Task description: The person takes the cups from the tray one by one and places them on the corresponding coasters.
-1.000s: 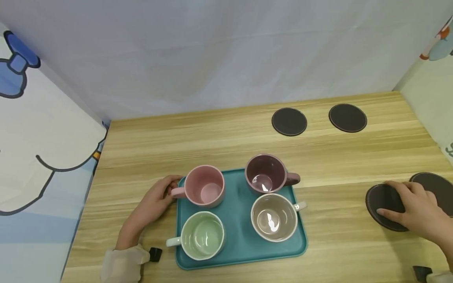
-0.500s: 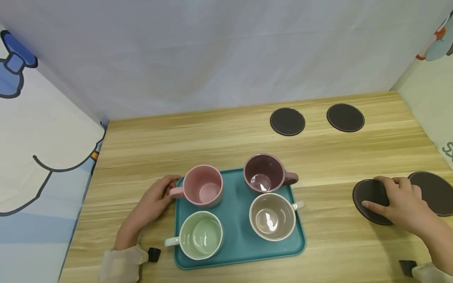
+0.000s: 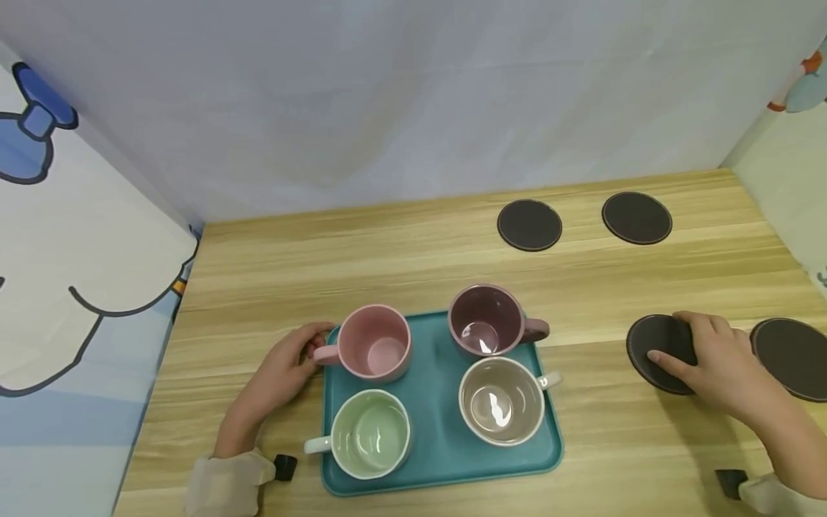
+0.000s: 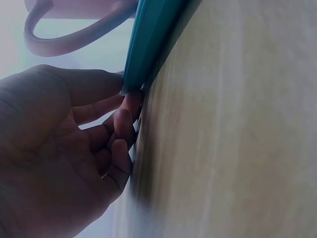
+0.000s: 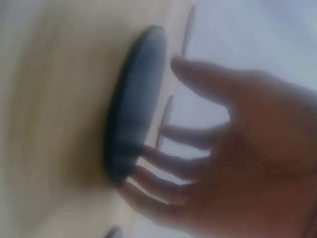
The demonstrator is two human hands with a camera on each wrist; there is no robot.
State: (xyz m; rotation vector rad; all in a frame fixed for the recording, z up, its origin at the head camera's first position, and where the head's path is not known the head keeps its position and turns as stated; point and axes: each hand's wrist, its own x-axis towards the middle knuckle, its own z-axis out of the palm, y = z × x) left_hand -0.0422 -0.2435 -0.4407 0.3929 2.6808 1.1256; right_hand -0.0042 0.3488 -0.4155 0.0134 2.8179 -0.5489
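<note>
Teal tray (image 3: 433, 413): lower centre of the frame, bearing four mugs (image 3: 370, 438).
Left hand (image 3: 284, 373): pinches the tray's left edge between thumb and fingers.
Right hand (image 3: 723, 366): thumb and fingers spread apart, fingertips at the rim of a round coaster (image 3: 660, 352).
Round coaster: right of centre; positioning it seems the step in hand, and the next move likely calls for keeping it level.
Side coaster (image 3: 791, 359): right edge of the frame.
Far coasters (image 3: 530, 225): upper right, two, apart on the tabletop (image 3: 362, 251).

- Round coasters (image 3: 654, 334) are coloured black, the far two brown-ringed.
- Round glazed mugs (image 3: 375, 345) are coloured pink, plum, mint, beige.
- Rectangular tray (image 3: 431, 431) is coloured teal.
</note>
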